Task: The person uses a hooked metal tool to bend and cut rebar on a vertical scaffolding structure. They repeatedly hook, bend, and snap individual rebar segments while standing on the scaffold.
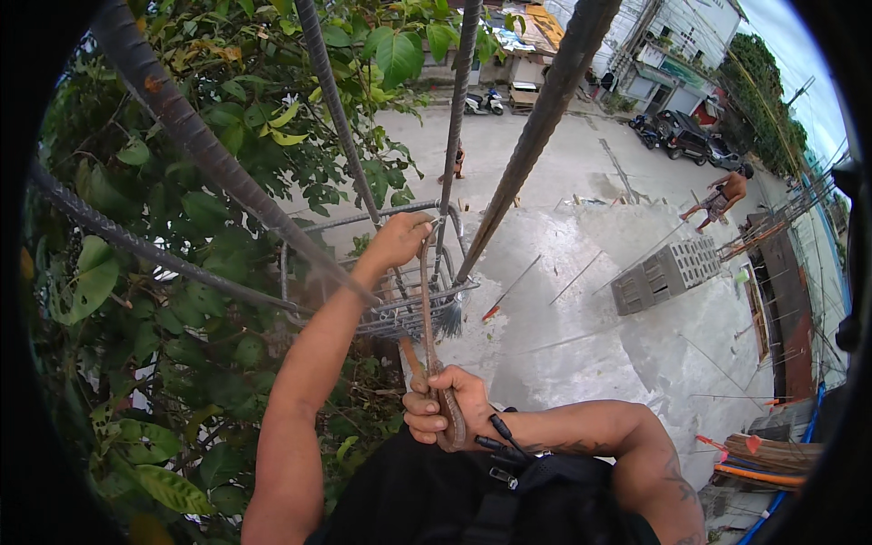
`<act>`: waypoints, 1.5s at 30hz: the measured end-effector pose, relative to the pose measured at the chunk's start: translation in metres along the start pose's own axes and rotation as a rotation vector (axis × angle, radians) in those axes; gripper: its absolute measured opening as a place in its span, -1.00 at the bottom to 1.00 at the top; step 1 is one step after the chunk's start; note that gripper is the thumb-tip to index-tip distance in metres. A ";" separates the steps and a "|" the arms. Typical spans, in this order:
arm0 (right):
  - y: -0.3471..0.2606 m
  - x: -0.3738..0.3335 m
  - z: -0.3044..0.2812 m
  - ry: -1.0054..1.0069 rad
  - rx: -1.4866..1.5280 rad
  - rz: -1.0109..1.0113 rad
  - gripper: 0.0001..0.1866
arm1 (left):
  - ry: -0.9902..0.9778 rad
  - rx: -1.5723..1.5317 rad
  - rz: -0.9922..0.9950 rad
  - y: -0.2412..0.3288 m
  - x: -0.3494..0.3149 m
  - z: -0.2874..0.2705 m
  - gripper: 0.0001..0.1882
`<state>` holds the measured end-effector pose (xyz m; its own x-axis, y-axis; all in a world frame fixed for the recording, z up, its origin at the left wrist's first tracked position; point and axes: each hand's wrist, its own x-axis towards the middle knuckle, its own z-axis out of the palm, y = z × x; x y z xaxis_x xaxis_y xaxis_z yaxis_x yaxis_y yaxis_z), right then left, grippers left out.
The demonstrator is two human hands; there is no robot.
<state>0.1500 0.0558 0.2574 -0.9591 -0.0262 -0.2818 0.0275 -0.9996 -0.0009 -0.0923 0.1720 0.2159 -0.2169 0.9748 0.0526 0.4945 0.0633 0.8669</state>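
Note:
My left hand (400,241) is closed, its fingertips pressed together beside an upright ribbed rebar (459,113); what they pinch is hidden. In front of my body, my right hand (450,409) is wrapped round a long rusty tool (427,309) that looks like pincers. Its thin shank runs up to my left fingertips, and its thick end sticks out below my right fist. Around the upright bars sit bent rebar stirrups (318,220), several stacked lower down. A bundle of thin tie wire (449,320) hangs by them.
Other thick rebars (536,118) rise close on both sides. Leafy branches (191,263) crowd the left. Below lies a concrete slab (563,336) with bar ends sticking up and stacked hollow blocks (668,272). A person (722,195) bends beyond the blocks; another (452,165) is on the road.

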 end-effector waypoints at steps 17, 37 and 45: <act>0.031 0.070 0.013 0.074 -0.045 -0.147 -0.83 | -0.008 -0.351 -0.138 -0.015 0.015 0.011 -0.74; -0.006 -0.006 0.056 0.756 -0.590 -0.034 -0.81 | -0.051 -0.666 -0.164 -0.012 0.003 0.016 -0.74; -0.009 -0.017 0.043 0.428 -0.305 -0.044 -0.72 | 0.005 -0.691 -0.232 -0.015 0.002 0.020 -0.77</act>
<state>0.1537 0.0645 0.3030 -0.7620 0.0849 -0.6420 0.1318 -0.9503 -0.2822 -0.0832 0.1772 0.1935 -0.2562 0.9516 -0.1696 -0.2087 0.1169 0.9710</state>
